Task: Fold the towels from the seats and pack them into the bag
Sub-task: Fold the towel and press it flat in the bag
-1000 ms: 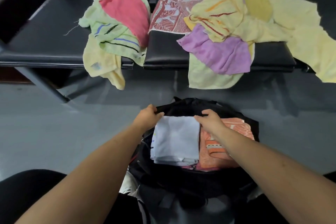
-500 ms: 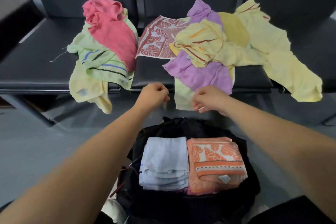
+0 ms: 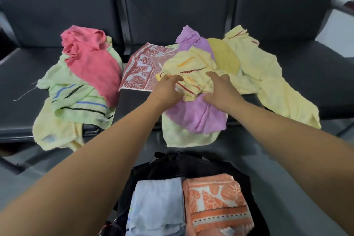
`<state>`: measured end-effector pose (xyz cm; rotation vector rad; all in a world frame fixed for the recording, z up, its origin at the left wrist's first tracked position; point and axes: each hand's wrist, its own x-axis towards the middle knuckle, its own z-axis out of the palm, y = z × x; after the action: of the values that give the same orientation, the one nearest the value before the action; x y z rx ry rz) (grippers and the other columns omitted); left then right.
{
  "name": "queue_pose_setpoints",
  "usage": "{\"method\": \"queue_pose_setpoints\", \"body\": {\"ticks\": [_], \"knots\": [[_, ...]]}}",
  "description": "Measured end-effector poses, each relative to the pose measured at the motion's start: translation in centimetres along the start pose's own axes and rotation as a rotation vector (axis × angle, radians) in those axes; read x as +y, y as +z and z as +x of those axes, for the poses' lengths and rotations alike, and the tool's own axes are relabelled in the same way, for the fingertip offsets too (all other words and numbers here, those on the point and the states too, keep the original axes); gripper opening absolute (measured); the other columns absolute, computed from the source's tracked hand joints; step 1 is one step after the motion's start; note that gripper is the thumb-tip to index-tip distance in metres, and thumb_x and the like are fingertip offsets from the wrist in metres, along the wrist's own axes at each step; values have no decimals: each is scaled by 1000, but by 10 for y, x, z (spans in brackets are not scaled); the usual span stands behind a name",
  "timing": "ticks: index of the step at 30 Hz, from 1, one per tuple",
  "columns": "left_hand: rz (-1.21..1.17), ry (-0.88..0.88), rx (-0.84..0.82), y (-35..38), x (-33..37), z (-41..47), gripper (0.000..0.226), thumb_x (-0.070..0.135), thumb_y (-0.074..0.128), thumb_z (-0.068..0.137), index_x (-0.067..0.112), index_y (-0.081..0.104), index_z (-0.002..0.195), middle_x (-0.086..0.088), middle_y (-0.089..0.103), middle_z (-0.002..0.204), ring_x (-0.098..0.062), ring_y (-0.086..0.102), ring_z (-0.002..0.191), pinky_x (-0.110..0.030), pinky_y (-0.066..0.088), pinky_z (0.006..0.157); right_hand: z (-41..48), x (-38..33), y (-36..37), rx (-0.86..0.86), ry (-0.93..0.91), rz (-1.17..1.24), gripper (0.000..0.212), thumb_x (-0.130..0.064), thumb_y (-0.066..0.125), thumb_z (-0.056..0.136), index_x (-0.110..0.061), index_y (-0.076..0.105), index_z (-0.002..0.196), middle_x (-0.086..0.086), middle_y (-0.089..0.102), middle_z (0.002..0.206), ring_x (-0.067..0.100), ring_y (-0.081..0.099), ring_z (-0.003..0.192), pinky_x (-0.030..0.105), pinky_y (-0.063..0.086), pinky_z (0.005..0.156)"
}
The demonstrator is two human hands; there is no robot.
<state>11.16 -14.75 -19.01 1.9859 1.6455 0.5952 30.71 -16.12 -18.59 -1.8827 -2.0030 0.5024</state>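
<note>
Both hands reaching for a crumpled towel on the seats, beyond the black bag. The bag stood on the floor and was cut off by the lower frame edge, so its near half was not seen. Inside it lay two folded towels side by side, a light blue towel on the bag's left and an orange leaf-patterned towel on its right. Each had its long axis running away from the viewer toward the seats.

Directly beyond the bag, the striped yellow towel sat bunched on top of a purple towel. It showed no clear long axis, and its red and orange stripes ran at differing slants. The right hand held it, fingers curled over the bunch and thumb at its near edge. The left hand met its left side. Its fingertips were lost in the folds (and softened by blur), so their closure could not be told.

Beyond the bag to the left, a pink towel lay over a green striped towel. A red patterned towel was partly covered by the yellow bunch. Beyond the bag to the right, a long pale yellow towel trailed off the seat edge.
</note>
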Motion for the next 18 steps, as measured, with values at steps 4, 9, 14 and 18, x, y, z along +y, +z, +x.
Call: {"method": "queue_pose_setpoints", "body": {"ticks": [4, 9, 14, 18], "knots": [[108, -10, -26, 14, -2, 30, 42, 20, 60, 95, 22, 58, 137, -11, 46, 133, -29, 52, 119, -29, 40, 98, 22, 9, 17, -57, -24, 72, 50, -27, 67, 95, -23, 55, 143, 12, 39, 137, 29, 60, 111, 36, 45, 107], [38, 36, 110, 16, -11, 41, 21, 28, 76, 87, 17, 76, 105, -4, 51, 104, -25, 54, 101, -26, 38, 82, 34, 9, 19, 147, -81, 268, 19, -16, 67, 96, -12, 74, 113, 3, 51, 116, 13, 54, 103, 17, 38, 93], [-345, 135, 188, -22, 15, 28, 9, 32, 73, 91, 27, 70, 84, 8, 71, 93, -10, 66, 86, -35, 53, 84, 26, -19, -22, 278, -81, 603, 11, -12, 59, 98, -15, 69, 102, -2, 68, 100, 11, 64, 85, 27, 52, 77], [-401, 251, 194, -64, 51, 2, 12, 24, 64, 98, 16, 70, 91, 0, 65, 81, -8, 52, 73, -26, 41, 69, 1, -45, -73, 289, -111, 705, 17, -9, 55, 100, 2, 68, 97, 5, 65, 69, 6, 61, 55, 22, 52, 55]]}}
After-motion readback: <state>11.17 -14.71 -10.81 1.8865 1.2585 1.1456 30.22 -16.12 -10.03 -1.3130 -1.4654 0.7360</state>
